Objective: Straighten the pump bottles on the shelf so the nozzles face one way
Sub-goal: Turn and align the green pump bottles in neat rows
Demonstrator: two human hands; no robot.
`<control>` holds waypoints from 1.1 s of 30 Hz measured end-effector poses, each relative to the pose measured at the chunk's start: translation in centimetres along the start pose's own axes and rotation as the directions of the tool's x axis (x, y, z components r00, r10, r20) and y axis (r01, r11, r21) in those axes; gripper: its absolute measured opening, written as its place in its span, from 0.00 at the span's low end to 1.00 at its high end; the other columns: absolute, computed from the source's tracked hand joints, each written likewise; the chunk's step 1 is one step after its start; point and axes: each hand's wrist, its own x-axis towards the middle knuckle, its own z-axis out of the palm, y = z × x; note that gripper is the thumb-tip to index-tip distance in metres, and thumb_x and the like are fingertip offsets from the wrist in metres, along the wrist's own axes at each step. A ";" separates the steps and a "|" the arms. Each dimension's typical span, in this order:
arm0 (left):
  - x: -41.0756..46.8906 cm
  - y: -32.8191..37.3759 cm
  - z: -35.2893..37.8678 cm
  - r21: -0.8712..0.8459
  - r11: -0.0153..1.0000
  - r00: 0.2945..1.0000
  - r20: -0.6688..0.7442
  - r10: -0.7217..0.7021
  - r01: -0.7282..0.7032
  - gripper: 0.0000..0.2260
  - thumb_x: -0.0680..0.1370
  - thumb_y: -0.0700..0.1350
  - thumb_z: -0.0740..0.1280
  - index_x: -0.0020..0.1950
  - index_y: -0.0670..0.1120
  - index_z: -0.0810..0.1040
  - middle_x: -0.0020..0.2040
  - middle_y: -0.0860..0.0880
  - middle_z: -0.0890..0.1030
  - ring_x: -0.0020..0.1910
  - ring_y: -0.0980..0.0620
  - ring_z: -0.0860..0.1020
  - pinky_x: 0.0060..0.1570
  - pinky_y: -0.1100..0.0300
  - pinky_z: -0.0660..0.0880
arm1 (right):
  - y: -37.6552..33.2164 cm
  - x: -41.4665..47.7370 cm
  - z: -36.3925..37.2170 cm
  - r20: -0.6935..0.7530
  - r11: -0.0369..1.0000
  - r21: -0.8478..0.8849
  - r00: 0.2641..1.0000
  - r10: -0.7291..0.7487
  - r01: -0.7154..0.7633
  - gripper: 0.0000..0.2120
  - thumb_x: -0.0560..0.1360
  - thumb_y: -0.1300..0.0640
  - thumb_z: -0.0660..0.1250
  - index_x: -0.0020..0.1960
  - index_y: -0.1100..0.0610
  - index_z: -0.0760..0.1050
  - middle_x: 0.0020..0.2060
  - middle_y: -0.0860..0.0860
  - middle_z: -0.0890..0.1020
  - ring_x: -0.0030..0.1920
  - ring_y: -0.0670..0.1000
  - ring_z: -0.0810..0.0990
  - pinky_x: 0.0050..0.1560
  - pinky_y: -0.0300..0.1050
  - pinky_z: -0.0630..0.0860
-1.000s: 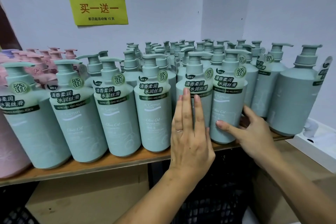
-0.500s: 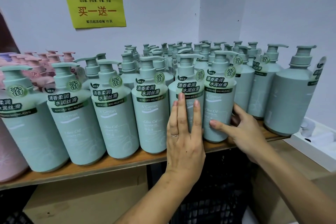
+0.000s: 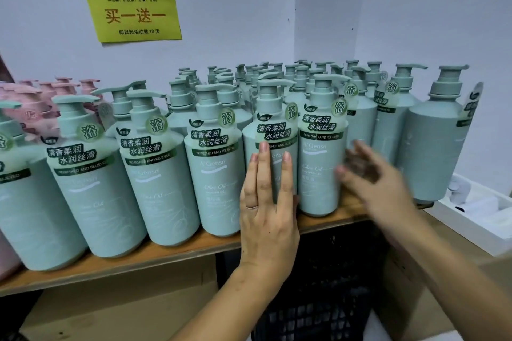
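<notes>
Several pale green pump bottles stand in rows on a wooden shelf [image 3: 171, 253]. Front-row labels mostly face me and their nozzles point right. My left hand [image 3: 267, 202] lies flat with straight fingers against the front of one front-row bottle [image 3: 273, 130]. Right of it stands another labelled bottle [image 3: 321, 163]. My right hand [image 3: 374, 183] is blurred, fingers spread, just right of that bottle and off it. Two bottles at the far right, one [image 3: 435, 147] nearest the wall, show their plain backs, labels turned away.
Pink pump bottles [image 3: 41, 102] fill the shelf's back left. A yellow paper sign [image 3: 130, 7] hangs on the wall. A white box [image 3: 476, 216] sits low at the right. Under the shelf are a black plastic crate [image 3: 327, 285] and cardboard boxes [image 3: 119, 304].
My right hand has let go of the labelled bottle and moved right, fingers spread and blurred. My left hand stays flat on its bottle. The view shifted slightly.
</notes>
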 end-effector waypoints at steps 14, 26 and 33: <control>0.4 -0.7 -0.7 0.011 0.988 0.987 0.040 0.154 -0.154 0.31 0.74 0.38 0.68 0.76 0.50 0.63 0.78 0.44 0.54 0.77 0.41 0.52 0.70 0.42 0.61 | 1.2 3.7 -9.5 -0.498 0.807 -0.544 0.863 -0.089 -0.231 0.45 0.51 0.31 0.74 0.63 0.45 0.64 0.59 0.53 0.77 0.58 0.59 0.76 0.55 0.59 0.75; 0.0 -1.4 -0.4 -0.004 0.984 0.983 0.035 0.178 -0.178 0.31 0.75 0.37 0.69 0.75 0.50 0.63 0.78 0.45 0.55 0.77 0.41 0.53 0.70 0.42 0.62 | 0.3 2.4 -8.7 -0.081 0.965 -0.241 0.993 0.090 -0.107 0.39 0.58 0.44 0.74 0.67 0.45 0.66 0.60 0.45 0.68 0.60 0.37 0.71 0.65 0.50 0.70; 0.1 -1.8 -0.5 -0.008 0.982 0.981 0.046 0.190 -0.190 0.30 0.75 0.37 0.69 0.75 0.49 0.64 0.78 0.45 0.56 0.77 0.41 0.53 0.72 0.44 0.60 | 0.1 2.1 -7.0 -0.265 0.943 -0.330 0.963 -0.047 -0.044 0.41 0.59 0.43 0.79 0.67 0.40 0.64 0.57 0.45 0.79 0.55 0.46 0.79 0.56 0.51 0.76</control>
